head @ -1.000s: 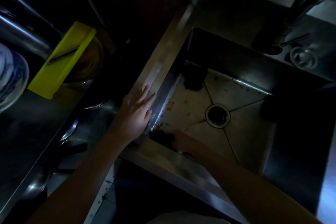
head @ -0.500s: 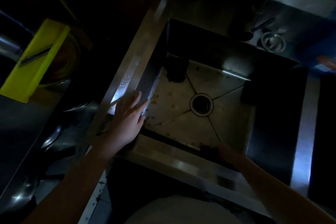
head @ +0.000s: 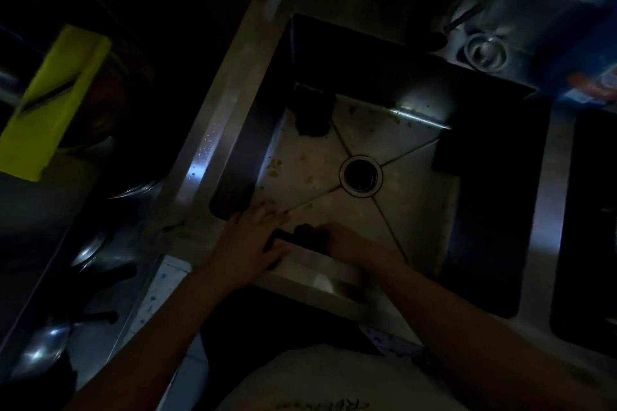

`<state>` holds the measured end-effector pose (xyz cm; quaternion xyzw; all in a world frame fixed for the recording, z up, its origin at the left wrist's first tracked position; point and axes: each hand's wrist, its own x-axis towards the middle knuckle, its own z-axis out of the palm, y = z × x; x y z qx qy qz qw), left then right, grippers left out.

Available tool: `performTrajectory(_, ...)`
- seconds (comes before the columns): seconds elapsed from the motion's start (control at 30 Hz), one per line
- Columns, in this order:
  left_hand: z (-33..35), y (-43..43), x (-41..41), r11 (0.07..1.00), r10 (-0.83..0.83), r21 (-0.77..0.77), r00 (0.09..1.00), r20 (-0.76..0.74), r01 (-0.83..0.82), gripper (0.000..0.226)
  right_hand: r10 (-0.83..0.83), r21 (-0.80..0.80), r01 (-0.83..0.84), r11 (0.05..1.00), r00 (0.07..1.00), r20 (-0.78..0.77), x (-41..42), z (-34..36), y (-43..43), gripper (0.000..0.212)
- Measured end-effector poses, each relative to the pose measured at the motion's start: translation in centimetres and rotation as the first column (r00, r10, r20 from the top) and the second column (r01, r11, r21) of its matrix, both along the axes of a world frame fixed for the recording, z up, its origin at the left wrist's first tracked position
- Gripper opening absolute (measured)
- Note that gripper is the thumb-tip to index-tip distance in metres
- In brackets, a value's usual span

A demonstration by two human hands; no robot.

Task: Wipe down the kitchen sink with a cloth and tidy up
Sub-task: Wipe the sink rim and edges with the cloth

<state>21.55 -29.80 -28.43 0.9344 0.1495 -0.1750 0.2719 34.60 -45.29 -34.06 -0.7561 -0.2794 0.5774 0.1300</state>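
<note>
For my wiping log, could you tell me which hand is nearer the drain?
Right: the right hand is below the drain; the left hand is farther, lower left.

Sink: square steel basin set into the table, its floor creased in four lines that run to a round drain at the centre. Yellowish scraps dot the left part of the floor, thickest near the left wall, with more along the far edge. Cloth: a dark bunched wad (colour unreadable in this light), low against the near wall, gripped by the right hand.
</note>
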Motion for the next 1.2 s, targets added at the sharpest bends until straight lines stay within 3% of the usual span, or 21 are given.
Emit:
performTrajectory(0.07, -0.1, -0.8, -0.4, 1.000, -0.012, 0.021, 1.000, -0.026, 0.012, 0.047, -0.014, -0.015, 0.013, 1.000, 0.999, -0.035, 0.4, 0.1, -1.5, 0.022)
performTrajectory(0.27, 0.4, -2.3, -0.5, 0.998, -0.024, 0.057, 0.999, 0.027, 0.023, 0.033, -0.029, -0.331, 0.032, 0.943, 0.999, 0.014, 3.8, 0.7, -10.6, 0.035)
performTrajectory(0.37, 1.0, -2.9, 0.0, 0.999, -0.050, 0.013, 0.997, 0.065, 0.049, 0.030, -0.105, -0.426, 0.135, 0.894, 0.990, 0.093, 4.5, 0.7, -14.3, 0.040)
performTrajectory(0.47, 1.7, -3.4, 0.5, 0.999, -0.047, -0.013, 0.997, 0.062, 0.048, 0.024, -0.069, -0.452, 0.102, 0.886, 0.994, 0.088, 4.1, 1.2, -13.8, 0.072)
performTrajectory(0.5, 1.8, -3.5, 0.6, 0.999, -0.048, -0.015, 0.997, 0.066, 0.049, 0.021, 0.010, -0.447, 0.015, 0.894, 0.999, 0.054, 4.0, 1.5, -12.8, 0.075)
performTrajectory(0.57, 2.0, -3.7, 0.6, 0.998, -0.050, -0.026, 0.995, 0.089, 0.053, 0.016, 0.096, -0.351, -0.082, 0.933, 0.995, 0.023, 3.4, 1.4, -9.8, 0.050)
performTrajectory(0.67, 2.2, -3.7, 0.3, 0.998, -0.050, -0.026, 0.992, 0.117, 0.054, 0.015, -0.013, -0.144, 0.006, 0.990, 0.999, -0.053, 1.7, 1.3, -3.6, 0.035)
performTrajectory(0.77, 2.5, -3.6, 0.0, 0.997, -0.077, -0.017, 0.990, 0.120, 0.079, 0.016, -0.101, 0.024, 0.103, 0.994, 0.992, -0.081, -0.1, 1.7, 1.9, 0.037)
performTrajectory(0.9, 2.8, -3.5, 0.1, 0.996, -0.084, -0.012, 0.991, 0.101, 0.086, 0.018, -0.123, 0.051, 0.132, 0.990, 0.981, -0.151, 0.1, 2.4, 2.3, 0.039)
performTrajectory(1.03, 3.0, -3.7, 0.1, 0.996, -0.069, -0.046, 0.993, 0.096, 0.074, 0.021, -0.003, -0.123, -0.010, 0.992, 0.994, -0.106, 2.5, 1.3, -5.5, 0.035)
performTrajectory(1.13, 2.9, -3.7, 0.3, 0.998, -0.029, -0.057, 0.998, 0.062, 0.033, 0.019, 0.015, -0.306, -0.014, 0.952, 1.000, 0.001, 4.5, 0.7, -12.7, 0.041)
performTrajectory(1.2, 2.9, -3.8, 0.6, 0.999, -0.017, -0.046, 0.998, 0.052, 0.019, 0.016, -0.078, -0.379, 0.080, 0.922, 0.997, 0.020, 5.3, 1.2, -16.0, 0.049)
